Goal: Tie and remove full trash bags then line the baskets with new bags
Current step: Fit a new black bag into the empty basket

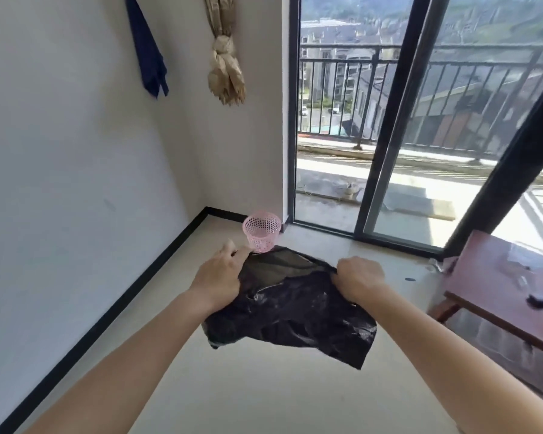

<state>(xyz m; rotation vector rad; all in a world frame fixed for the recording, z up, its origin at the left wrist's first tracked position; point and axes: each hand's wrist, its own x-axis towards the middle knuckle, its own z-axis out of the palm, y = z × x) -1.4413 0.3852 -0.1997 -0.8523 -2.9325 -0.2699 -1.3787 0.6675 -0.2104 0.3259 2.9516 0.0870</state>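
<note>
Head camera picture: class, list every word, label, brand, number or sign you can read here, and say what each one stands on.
None can be read.
Black trash bag, held by left hand and right hand: no print shows.
Pink basket: no label shows.
Small items on the wooden table: too small and blurred to read.
Buildings beyond the balcony railing: no legible signs.

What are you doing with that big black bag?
A person is holding a thin black plastic trash bag up in the air with both hands. The left hand and the right hand each grip one side of its top edge, pulling the mouth open. The small pink plastic mesh basket stands on the floor in the corner by the glass door, with no bag in it yet. It looks like the new bag is meant for it.
</note>
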